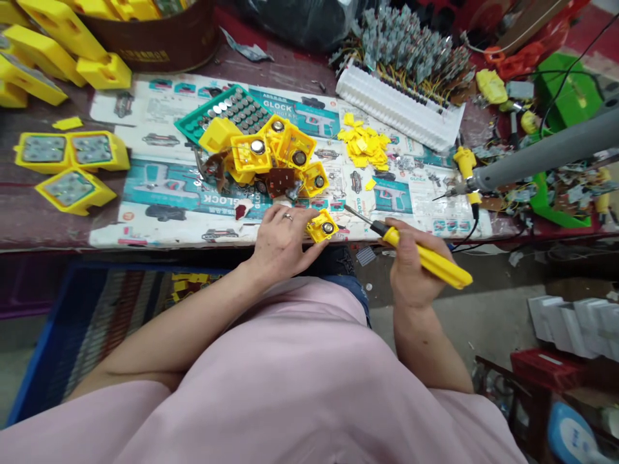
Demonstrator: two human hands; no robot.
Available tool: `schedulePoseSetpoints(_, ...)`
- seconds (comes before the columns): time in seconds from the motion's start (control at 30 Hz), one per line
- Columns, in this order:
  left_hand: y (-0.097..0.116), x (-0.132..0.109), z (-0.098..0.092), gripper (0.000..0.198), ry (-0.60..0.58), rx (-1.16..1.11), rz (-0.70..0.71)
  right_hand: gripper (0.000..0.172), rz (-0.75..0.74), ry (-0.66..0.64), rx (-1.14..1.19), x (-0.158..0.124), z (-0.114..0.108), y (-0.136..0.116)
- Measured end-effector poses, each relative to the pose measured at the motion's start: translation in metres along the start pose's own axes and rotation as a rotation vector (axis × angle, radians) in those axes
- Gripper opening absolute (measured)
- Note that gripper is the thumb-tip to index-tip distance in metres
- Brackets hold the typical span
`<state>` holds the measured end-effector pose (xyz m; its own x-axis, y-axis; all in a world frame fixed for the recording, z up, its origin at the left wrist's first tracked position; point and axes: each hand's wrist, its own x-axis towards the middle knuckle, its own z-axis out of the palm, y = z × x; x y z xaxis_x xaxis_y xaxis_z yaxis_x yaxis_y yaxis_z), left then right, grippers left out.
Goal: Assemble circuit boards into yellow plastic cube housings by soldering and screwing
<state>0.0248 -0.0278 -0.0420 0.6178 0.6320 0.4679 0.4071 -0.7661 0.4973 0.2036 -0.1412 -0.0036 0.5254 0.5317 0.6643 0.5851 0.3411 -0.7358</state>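
My left hand (281, 240) is closed on a small yellow plastic housing (322, 225) at the table's front edge. A round metal part sits inside that housing. In my right hand (416, 261) is a screwdriver (425, 258) with a yellow and black handle, its tip pointing up and left, a little apart from the housing. Just beyond my left hand lies a pile of similar yellow housings (251, 154), several with round metal parts in them. A brown circuit board (282, 183) leans among them. Behind the pile is a green tray (191, 122) of round silver discs.
Yellow flat pieces (363, 143) lie heaped right of the pile. A white rack (396, 106) of wired parts stands behind them. A grey tool with a thin tip (532, 154) reaches in from the right. Filled yellow housings (72, 154) sit at left, near a brown tub (155, 38).
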Motion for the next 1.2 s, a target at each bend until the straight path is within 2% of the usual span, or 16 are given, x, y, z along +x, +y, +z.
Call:
schedulePoseSetpoints(0.07, 0.005, 0.004, -0.008, 0.049, -0.030, -0.190, -0.096, 0.003, -0.045, 0.005, -0.042, 0.002, -0.008, -0.005)
schedulePoseSetpoints(0.13, 0.012, 0.009, -0.015, 0.054, -0.050, -0.547, -0.269, 0.004, -0.144, 0.000, -0.129, 0.002, -0.015, -0.012)
schedulePoseSetpoints(0.27, 0.024, 0.020, -0.023, 0.050, -0.185, -1.386, -0.810, 0.013, -0.278, -0.072, -0.198, -0.003, -0.025, -0.024)
schedulePoseSetpoints(0.33, 0.027, 0.025, -0.023, 0.041, -0.246, -1.554, -1.027, 0.018, -0.277, -0.106, -0.201, -0.004, -0.026, -0.026)
schedulePoseSetpoints(0.43, 0.029, 0.029, -0.022, 0.034, -0.286, -1.581, -1.189, 0.020, -0.241, -0.131, -0.182, -0.004, -0.025, -0.025)
schedulePoseSetpoints(0.7, 0.037, 0.025, -0.018, 0.037, -0.409, -1.577, -1.172, 0.007, -0.200, -0.278, -0.203, -0.005, -0.019, -0.025)
schedulePoseSetpoints(0.77, 0.038, 0.021, -0.017, 0.043, -0.421, -1.582, -1.142, 0.009, -0.200, -0.308, -0.212, -0.006, -0.019, -0.023)
schedulePoseSetpoints(0.9, 0.053, 0.013, -0.016, 0.054, -0.448, -1.579, -1.107, 0.016, -0.398, -0.301, -0.350, -0.015, -0.025, -0.015)
schedulePoseSetpoints(0.97, 0.065, 0.010, -0.015, 0.061, -0.552, -1.566, -1.102, 0.018, -0.446, -0.291, -0.421, -0.021, -0.034, -0.013)
schedulePoseSetpoints(1.07, 0.076, 0.008, -0.014, 0.065, -0.713, -1.464, -1.024, 0.018, -0.354, -0.257, -0.454, -0.026, -0.055, -0.014)
schedulePoseSetpoints(1.2, 0.064, 0.006, -0.013, 0.063, -0.910, -1.419, -0.967, 0.012, -0.276, -0.123, -0.487, -0.019, -0.081, -0.015)
